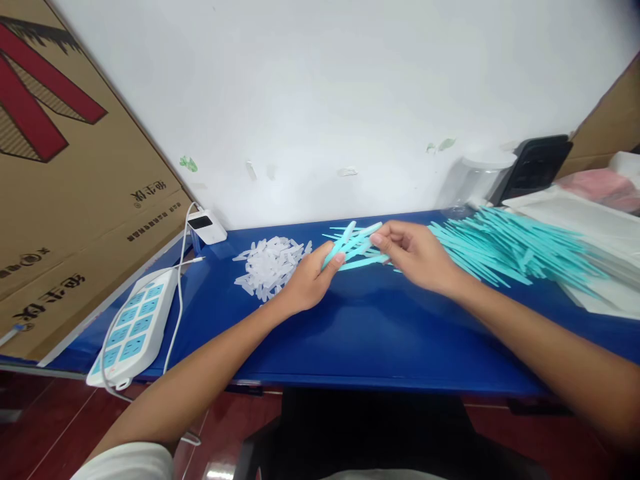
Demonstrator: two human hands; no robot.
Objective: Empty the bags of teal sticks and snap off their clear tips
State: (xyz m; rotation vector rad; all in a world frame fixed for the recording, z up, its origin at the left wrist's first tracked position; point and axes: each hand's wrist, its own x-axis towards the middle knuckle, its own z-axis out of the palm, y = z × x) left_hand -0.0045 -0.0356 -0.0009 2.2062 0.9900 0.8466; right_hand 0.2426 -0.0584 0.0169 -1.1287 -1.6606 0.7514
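My left hand (pixel 314 277) is closed around a couple of slim teal plastic sticks (pixel 346 241), which poke out past the thumb toward the upper right. Thumb and fingers of my right hand (pixel 413 253) pinch the far end of a teal stick, close to the left hand. Beneath and between both hands lies a small group of loose teal sticks (pixel 363 263), partly covered by the fingers. To the left is a heap of small translucent white plastic pieces (pixel 273 267). A large pile of teal sticks (pixel 515 243) spreads out on the right.
The blue tabletop (pixel 350 340) meets a white wall. At left are a power strip (pixel 137 327), a white cable, a small white device (pixel 207 227) and a large cardboard box (pixel 75 200). Back right hold a clear jar (pixel 477 180), a black object (pixel 533 167) and white bags (pixel 600 240).
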